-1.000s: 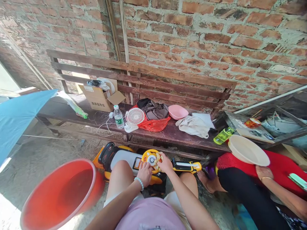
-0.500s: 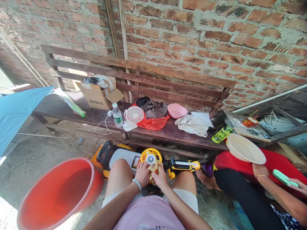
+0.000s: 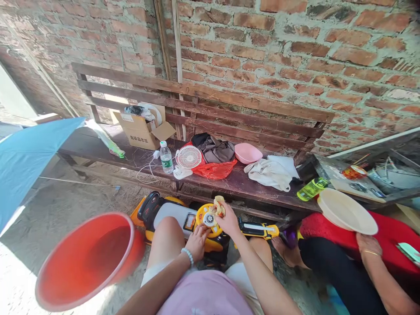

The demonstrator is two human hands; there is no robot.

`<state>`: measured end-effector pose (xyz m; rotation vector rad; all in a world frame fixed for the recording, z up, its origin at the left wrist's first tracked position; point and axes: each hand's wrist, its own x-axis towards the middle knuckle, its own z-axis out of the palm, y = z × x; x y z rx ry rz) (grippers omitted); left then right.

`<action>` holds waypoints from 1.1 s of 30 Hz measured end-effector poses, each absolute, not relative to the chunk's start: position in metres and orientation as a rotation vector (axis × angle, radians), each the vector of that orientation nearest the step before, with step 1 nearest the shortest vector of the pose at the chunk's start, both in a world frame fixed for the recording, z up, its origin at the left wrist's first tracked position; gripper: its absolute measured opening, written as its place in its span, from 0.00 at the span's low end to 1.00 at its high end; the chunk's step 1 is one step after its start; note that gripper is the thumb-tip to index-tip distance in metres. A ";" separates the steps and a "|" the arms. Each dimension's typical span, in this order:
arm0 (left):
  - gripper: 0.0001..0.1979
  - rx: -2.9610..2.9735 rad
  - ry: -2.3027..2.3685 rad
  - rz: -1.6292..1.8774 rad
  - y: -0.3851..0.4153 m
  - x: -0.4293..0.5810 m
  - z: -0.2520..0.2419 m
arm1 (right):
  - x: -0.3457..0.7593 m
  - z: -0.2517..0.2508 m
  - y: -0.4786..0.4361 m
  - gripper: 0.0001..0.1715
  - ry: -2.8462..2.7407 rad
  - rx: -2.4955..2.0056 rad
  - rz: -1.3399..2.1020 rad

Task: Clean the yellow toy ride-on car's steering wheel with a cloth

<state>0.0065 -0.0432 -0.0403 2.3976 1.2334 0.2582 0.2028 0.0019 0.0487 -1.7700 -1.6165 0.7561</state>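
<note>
My right hand [image 3: 229, 220] is closed around a pale yellow, crumpled food wrap [image 3: 218, 206] with reddish-brown bits showing at its side. It is raised over the far right part of a yellow toy steering wheel [image 3: 201, 215]. Near the wheel's lower edge is my left hand [image 3: 197, 242], its fingers loosely bent and a little apart, with nothing visible in them. Whether those fingertips touch the wheel is not clear. The wheel belongs to a yellow, black and grey ride-on toy [image 3: 169, 214] just beyond my knees.
A wooden bench [image 3: 131, 164] holds a cardboard box [image 3: 139, 131], water bottle [image 3: 166, 157], white fan [image 3: 189, 156], red bag [image 3: 215, 169] and pink bowl [image 3: 248, 153]. At left are a red tub [image 3: 131, 245] and blue umbrella [image 3: 36, 148]. At right a person's hand [image 3: 369, 245] holds a cream basin [image 3: 348, 210].
My hands have moved apart. The right one has lifted the food wrap up and away, while the left has let go and dropped slightly. The view has shifted a little left.
</note>
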 end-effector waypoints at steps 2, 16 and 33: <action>0.41 2.403 1.255 0.147 -0.043 0.007 -0.036 | 0.209 0.048 0.016 0.37 -1.824 -1.952 0.573; 0.40 2.409 1.253 0.213 -0.044 0.003 -0.046 | 0.203 0.017 -0.042 0.31 -1.844 -2.302 0.706; 0.43 2.260 1.453 0.465 -0.037 -0.007 -0.068 | 0.175 0.054 -0.077 0.32 -2.034 -1.931 0.847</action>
